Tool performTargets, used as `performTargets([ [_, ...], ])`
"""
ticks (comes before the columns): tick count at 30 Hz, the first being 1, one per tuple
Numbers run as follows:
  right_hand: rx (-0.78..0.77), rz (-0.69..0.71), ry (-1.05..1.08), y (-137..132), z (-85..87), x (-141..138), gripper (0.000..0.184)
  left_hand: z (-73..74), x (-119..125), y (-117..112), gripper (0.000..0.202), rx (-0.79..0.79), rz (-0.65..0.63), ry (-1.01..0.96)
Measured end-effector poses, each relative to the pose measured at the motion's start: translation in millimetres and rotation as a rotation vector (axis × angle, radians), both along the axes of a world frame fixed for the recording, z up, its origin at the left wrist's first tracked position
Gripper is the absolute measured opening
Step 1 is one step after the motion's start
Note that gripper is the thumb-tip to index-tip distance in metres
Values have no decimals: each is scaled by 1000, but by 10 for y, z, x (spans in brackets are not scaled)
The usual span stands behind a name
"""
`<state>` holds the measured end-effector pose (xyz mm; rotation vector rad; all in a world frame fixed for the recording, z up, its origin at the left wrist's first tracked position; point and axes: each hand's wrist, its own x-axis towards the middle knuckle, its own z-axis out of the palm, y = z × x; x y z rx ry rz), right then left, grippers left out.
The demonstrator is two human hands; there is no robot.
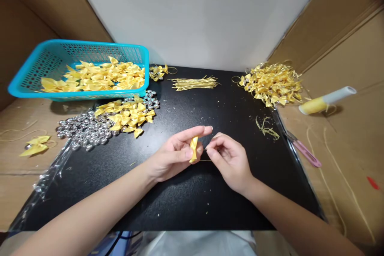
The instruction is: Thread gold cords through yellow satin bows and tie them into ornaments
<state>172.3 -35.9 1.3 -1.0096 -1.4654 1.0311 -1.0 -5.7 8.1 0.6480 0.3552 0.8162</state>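
Note:
Over the middle of the black table [180,204], my left hand [172,154] pinches a yellow satin bow [194,150] between thumb and fingers, with the index finger stretched out. Just to its right, my right hand [229,162] is closed at the fingertips on a thin gold cord [205,160]. Two strands of the cord run across the small gap between the bow and my right fingers. Whether a bead is on the bow is hidden by my left fingers.
At the back left is a blue basket [30,76] of yellow bows. Silver bells or beads [87,130] and loose bows [132,116] lie before it. Cut gold cords [195,83] lie at the back, finished-looking bows [273,84] at right, near a pink-handled cutter [307,154].

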Motion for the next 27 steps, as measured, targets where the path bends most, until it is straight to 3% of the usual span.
performTargets([
  [10,88,-5,-18,-75,47,-29,11,-14,-12,-17,37,26,-73,-8],
  [18,90,1,-46,-87,67,-19,9,33,-29,-29,34,16,-31,122],
  [27,106,7,-42,-74,68,-22,11,41,-24,-30,33,39,-25,134],
])
